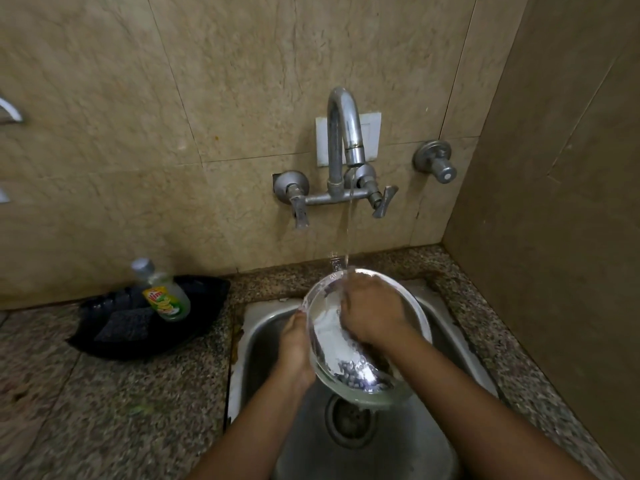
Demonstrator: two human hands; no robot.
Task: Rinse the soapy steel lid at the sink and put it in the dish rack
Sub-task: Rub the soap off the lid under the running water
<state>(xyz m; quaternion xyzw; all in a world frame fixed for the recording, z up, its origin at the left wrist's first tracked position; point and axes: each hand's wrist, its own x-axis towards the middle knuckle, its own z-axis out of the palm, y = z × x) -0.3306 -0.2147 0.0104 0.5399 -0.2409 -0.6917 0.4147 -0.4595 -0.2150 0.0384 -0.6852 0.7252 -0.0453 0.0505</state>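
I see the steel lid (332,344) tilted over the sink (263,327), under water running from the tap (346,133). The left hand (296,344) grips its left rim; the right hand (372,315) presses flat inside, fingers blurred. On the counter (114,410) sits one black tray (194,327) holding one soap bottle (162,292) and scrub pads (126,323), too dark to count.

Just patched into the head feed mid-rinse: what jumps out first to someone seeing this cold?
Centre frame, the steel lid is tilted over the sink under a thin stream from the wall tap. The left hand grips its left rim while the right hand rubs its soapy inner face. On the granite counter to the left, a dish soap bottle stands in a black tray with scrub pads.
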